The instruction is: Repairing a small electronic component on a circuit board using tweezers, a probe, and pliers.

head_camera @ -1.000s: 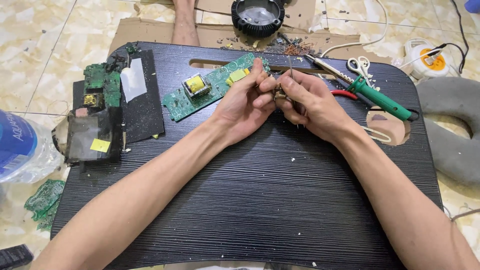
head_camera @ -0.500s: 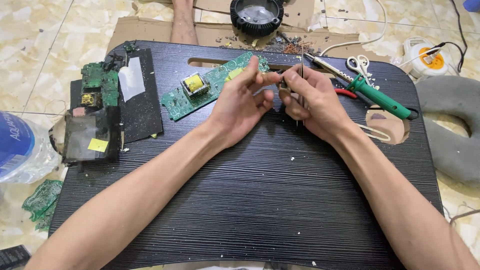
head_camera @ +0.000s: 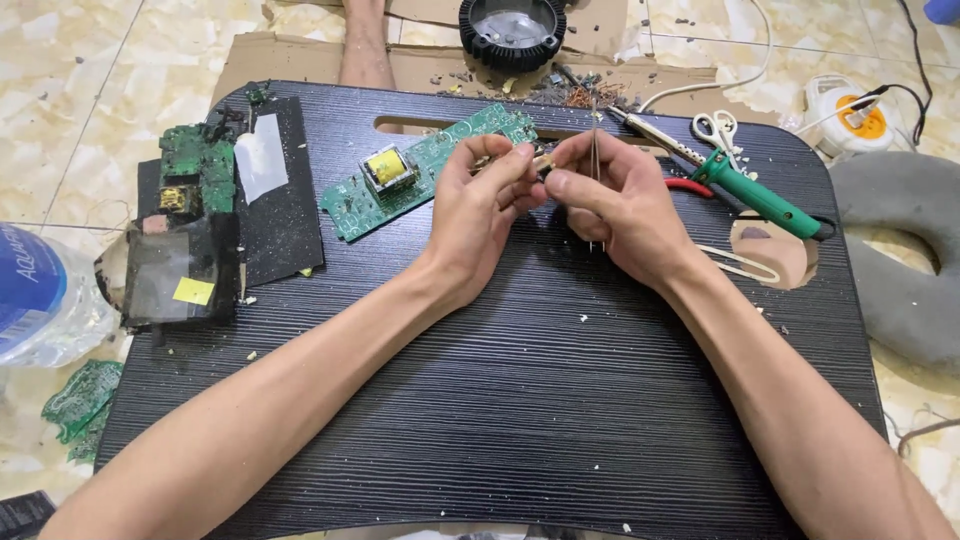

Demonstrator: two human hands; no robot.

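1. Head view: a small metallic electronic part (head_camera: pixel 541 166) is pinched between the fingertips of the left hand (head_camera: pixel 478 205) and the right hand (head_camera: pixel 615 200), above the black ribbed lap desk (head_camera: pixel 520 380).
2. Thin metal tweezers (head_camera: pixel 594 160) are clamped upright in the right fingers.
3. The part is judged light, stiff and fragile; it is best gripped by its body.
4. A green circuit board with a yellow transformer (head_camera: pixel 420 170) lies just beside the left hand.

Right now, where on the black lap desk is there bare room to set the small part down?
The lap desk is bare between the forearms, below the left hand and right hand. Crowded: long green circuit board and dark boards to the left, soldering iron to the right.
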